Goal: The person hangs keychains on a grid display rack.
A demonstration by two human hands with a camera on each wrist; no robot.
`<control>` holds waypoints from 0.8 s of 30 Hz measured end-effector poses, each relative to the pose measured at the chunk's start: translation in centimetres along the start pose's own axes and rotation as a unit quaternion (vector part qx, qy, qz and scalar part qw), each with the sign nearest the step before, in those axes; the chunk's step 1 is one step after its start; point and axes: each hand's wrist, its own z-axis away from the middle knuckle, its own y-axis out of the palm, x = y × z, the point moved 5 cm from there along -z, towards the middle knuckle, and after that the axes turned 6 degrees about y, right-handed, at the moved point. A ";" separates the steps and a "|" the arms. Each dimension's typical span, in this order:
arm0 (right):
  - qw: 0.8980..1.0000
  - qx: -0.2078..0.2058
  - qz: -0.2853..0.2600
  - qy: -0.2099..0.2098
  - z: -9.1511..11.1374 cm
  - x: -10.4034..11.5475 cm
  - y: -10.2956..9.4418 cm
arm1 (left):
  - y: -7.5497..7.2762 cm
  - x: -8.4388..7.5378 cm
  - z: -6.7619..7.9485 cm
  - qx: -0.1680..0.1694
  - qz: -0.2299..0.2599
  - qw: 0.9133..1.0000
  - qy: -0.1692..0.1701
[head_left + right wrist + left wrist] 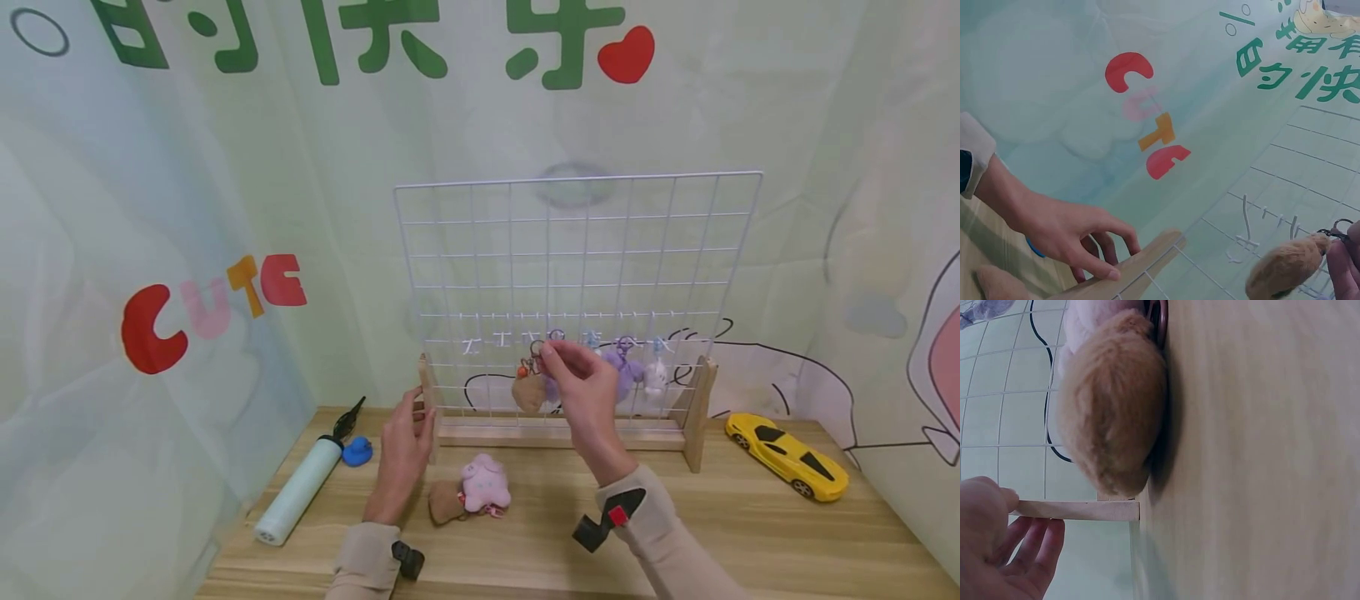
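Right hand (588,392) is pinching the metal ring (537,348) of a fuzzy brown plush keychain (529,394), fingertips together.
Rounded plush is hanging below-left of the pinch, ring end up, long axis running roughly downward, by white wire grid (585,285); left hand (405,437) is clamping the flat wooden upright (1085,510).

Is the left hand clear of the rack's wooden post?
No, the left hand grips the wooden post near its top.
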 end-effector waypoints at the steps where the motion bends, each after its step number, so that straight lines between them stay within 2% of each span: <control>1: 1.000 -0.003 -0.007 0.000 0.0 -0.1 0.1 | 0.0 0.0 0.0 0.001 0.001 1.000 -0.001; 10: 0.998 -0.058 -0.036 0.001 -0.3 -0.8 0.7 | 0.0 0.1 0.0 0.000 0.001 1.000 -0.001; 17: 0.998 -0.051 -0.028 -0.007 -0.5 -1.4 0.8 | -0.1 0.0 0.0 -0.002 0.000 1.000 0.005; 24: 0.999 -0.041 0.017 -0.011 0.1 -1.8 -0.1 | -0.2 -0.2 0.0 -0.011 0.001 1.000 0.018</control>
